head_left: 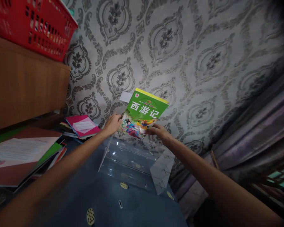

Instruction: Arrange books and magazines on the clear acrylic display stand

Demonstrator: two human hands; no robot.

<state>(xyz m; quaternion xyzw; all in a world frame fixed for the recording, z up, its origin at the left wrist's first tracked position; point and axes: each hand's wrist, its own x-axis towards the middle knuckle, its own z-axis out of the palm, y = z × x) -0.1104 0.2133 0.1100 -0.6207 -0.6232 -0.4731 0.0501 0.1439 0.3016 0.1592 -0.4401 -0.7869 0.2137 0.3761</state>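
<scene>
A green picture book (142, 115) with large white Chinese characters and cartoon figures stands tilted in front of the wall. At its left edge, my left hand (113, 123) is closed, with the fingertips partly hidden. My right hand (159, 131) pinches the lower right side of the same book, thumb on the cover. Below and around the book's bottom edge is a clear plastic stepped rack (130, 160) on the dark cloth. Whether the book's bottom touches the rack is hard to see. A pale flat piece (125, 96) shows behind the book's upper left.
Left of the rack lies a stack of books with a pink one (84, 126) on top. More books (26, 154) are piled nearer. A red plastic basket (44, 31) sits on a wooden cabinet (26, 82). Patterned wallpaper rises behind; a greyish-purple curtain (246, 148) hangs at the right.
</scene>
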